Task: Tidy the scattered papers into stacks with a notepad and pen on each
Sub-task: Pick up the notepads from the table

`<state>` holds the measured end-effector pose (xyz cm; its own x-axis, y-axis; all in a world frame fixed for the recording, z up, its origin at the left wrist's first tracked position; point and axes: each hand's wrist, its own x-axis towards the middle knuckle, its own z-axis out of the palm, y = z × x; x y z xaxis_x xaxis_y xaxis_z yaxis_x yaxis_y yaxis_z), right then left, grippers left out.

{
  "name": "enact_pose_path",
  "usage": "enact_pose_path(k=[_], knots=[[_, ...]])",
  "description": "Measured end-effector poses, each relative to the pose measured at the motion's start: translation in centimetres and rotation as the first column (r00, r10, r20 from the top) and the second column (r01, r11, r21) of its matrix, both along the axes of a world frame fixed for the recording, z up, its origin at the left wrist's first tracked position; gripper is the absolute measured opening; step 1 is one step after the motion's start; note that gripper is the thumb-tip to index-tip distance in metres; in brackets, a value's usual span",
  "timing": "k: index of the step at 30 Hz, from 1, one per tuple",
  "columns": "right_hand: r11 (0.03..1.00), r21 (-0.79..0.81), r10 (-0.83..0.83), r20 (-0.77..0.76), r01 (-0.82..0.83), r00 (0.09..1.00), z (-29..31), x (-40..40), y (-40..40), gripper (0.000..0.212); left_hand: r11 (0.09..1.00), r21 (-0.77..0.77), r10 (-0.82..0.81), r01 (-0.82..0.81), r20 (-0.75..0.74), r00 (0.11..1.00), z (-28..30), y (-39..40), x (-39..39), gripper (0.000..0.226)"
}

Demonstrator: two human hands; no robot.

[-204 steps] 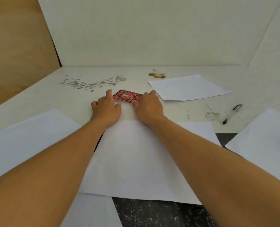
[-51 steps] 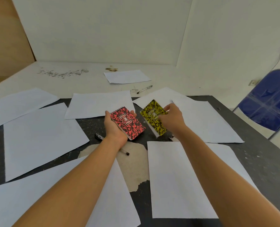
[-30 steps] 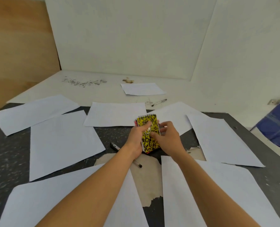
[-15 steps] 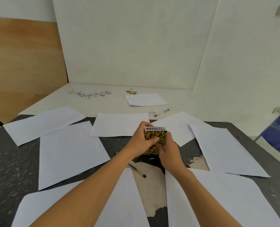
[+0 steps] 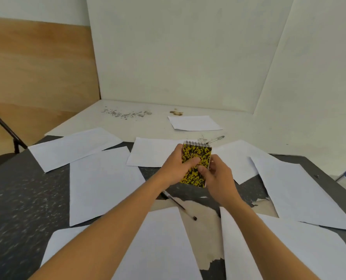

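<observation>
- We've got both hands up over the dark table (image 5: pixel 22 199), left hand (image 5: pixel 174 168) and right hand (image 5: pixel 218 176) wrapped around the yellow-and-black spiral notepad (image 5: pixel 197 156), fingers closed on its cover and edges.
- A black pen (image 5: pixel 178 203) lies below the hands, on the table.
- A clear pen (image 5: pixel 215 139) rests beyond.
- White sheets (image 5: pixel 101 182) lie scattered all around.

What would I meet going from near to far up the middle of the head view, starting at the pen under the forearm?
Black pen on the dark table → yellow notepad held in left hand and right hand → clear pen → far sheet of paper → white wall.
</observation>
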<state>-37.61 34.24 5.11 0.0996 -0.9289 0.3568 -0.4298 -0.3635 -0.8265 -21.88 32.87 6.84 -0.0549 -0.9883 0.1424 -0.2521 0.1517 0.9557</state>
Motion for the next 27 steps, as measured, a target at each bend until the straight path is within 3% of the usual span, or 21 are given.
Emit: enact_pose_path(k=[4,8,11,15,20,27], knots=[[0.998,0.029,0.046,0.049,-0.047,0.998,2.8,5.3,-0.9,0.014,0.979,-0.069,0.188,-0.19,-0.033,0.982,2.0,1.4,6.2,0.037],[0.971,0.158,0.148,0.2,-0.181,0.969,4.3,12.3,-1.0,0.026,0.95,-0.189,0.289,-0.249,0.228,0.93,2.0,4.5,12.2,0.065],[0.945,0.2,0.221,0.191,-0.259,0.956,4.6,18.0,-0.7,0.027,0.882,-0.265,0.462,-0.388,0.334,0.821,1.6,6.5,16.1,0.072],[0.925,0.205,0.286,0.173,-0.318,0.943,4.2,25.5,-0.4,0.031,0.742,-0.345,0.67,-0.575,0.345,0.657,1.0,8.0,21.8,0.059],[0.856,0.275,0.369,0.266,-0.437,0.891,3.0,32.4,-1.1,0.029,0.665,-0.386,0.743,-0.639,0.427,0.515,-0.1,8.3,27.9,0.056],[0.734,0.348,0.482,0.339,-0.584,0.808,0.4,38.0,-3.5,0.025,0.65,-0.33,0.736,-0.685,0.497,0.459,-0.7,6.3,34.3,0.04]])
